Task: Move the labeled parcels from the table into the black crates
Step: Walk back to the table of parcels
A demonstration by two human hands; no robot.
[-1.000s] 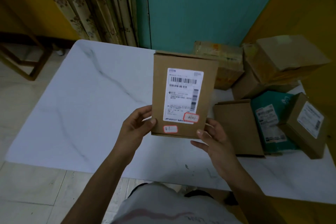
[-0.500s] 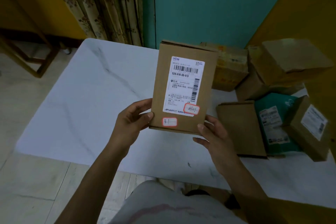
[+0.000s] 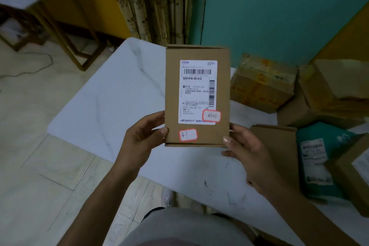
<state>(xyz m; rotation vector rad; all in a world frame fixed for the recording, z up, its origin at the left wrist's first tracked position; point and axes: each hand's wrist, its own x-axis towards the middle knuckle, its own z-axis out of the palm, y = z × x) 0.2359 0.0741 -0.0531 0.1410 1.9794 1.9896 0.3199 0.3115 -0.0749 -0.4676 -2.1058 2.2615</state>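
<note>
Parcel: brown cardboard box [image 3: 196, 96], held upright in the air above the near half of the table, label side facing the camera.
Left hand: [image 3: 139, 142] grips the parcel's lower left edge, thumb on the front, fingers behind.
Right hand: [image 3: 247, 152] grips the lower right corner, thumb tip on the front edge, fingers curled under and behind.
Label: white shipping label [image 3: 197, 92] with barcode, printed 520-H16-00-013, covering much of the front.
Stickers: two, red-edged. One [image 3: 211, 116] overlaps the label's lower right corner, the other [image 3: 188, 135] sits below the label. Handwriting on both, possibly characters, too blurred to read.
Table: white marbled top [image 3: 111, 106], dark scuffs near its front edge.
Right side, near: flat brown box [image 3: 277, 156] lying on the table. Just beside it is a teal bag [image 3: 319, 162] with a white label, and a labelled box [image 3: 353, 173] at the frame edge overlaps the bag.
Right side, far: taped box with yellow print [image 3: 261, 84], next to larger plain boxes [image 3: 335, 86].
Background: patterned curtain [image 3: 155, 4], teal wall [image 3: 269, 10].
</note>
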